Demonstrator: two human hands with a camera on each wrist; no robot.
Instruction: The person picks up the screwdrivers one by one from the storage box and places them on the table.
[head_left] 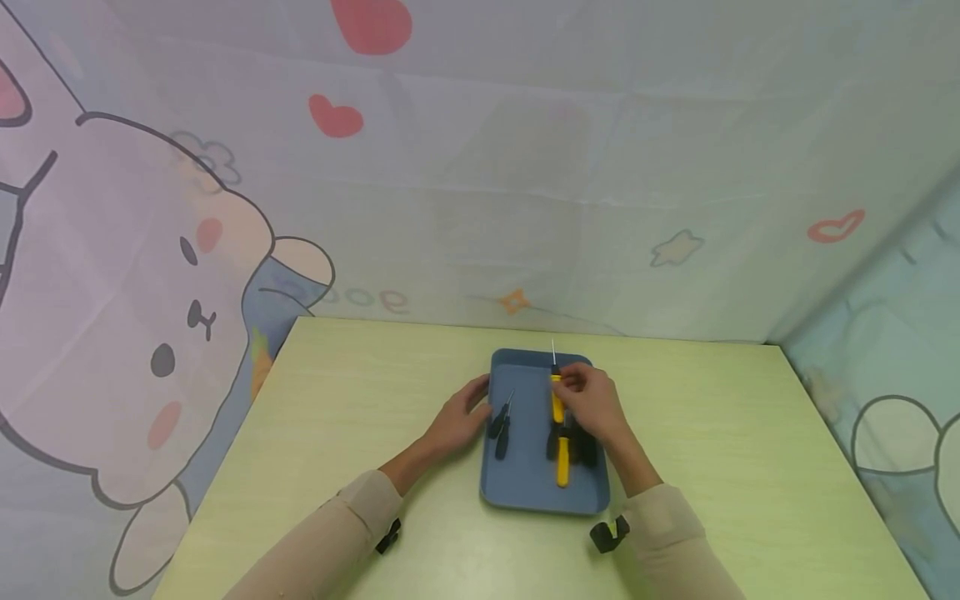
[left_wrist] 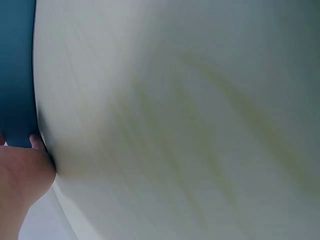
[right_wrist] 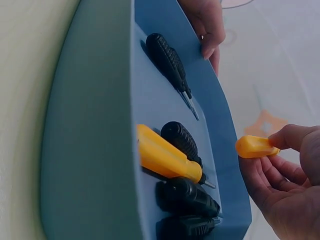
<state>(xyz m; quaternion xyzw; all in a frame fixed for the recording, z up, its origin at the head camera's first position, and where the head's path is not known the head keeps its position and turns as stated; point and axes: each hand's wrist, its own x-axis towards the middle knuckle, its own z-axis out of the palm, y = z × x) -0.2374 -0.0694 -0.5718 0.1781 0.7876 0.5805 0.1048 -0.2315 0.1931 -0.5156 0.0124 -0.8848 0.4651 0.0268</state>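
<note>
My right hand [head_left: 595, 402] pinches a screwdriver by its yellow handle [right_wrist: 256, 146], raised over the right half of a blue tray [head_left: 525, 487]. Its thin metal shaft points away toward the wall. At the tray's left side, my left hand [head_left: 456, 421] grips the rim, thumb and fingers on either side of it. Another yellow-handled screwdriver [right_wrist: 170, 155] lies in the tray beneath my right hand, among several black-handled screwdrivers [right_wrist: 192, 197]. Two slim black screwdrivers [right_wrist: 167, 62] lie side by side near the tray's left wall. My right hand partly covers the black ones in the head view.
The tray stands on a pale yellow-green table [head_left: 375, 375], close to its back edge. A cloth wall [head_left: 525, 167] with cartoon prints rises behind. Black straps [head_left: 609, 534] show at the wrists.
</note>
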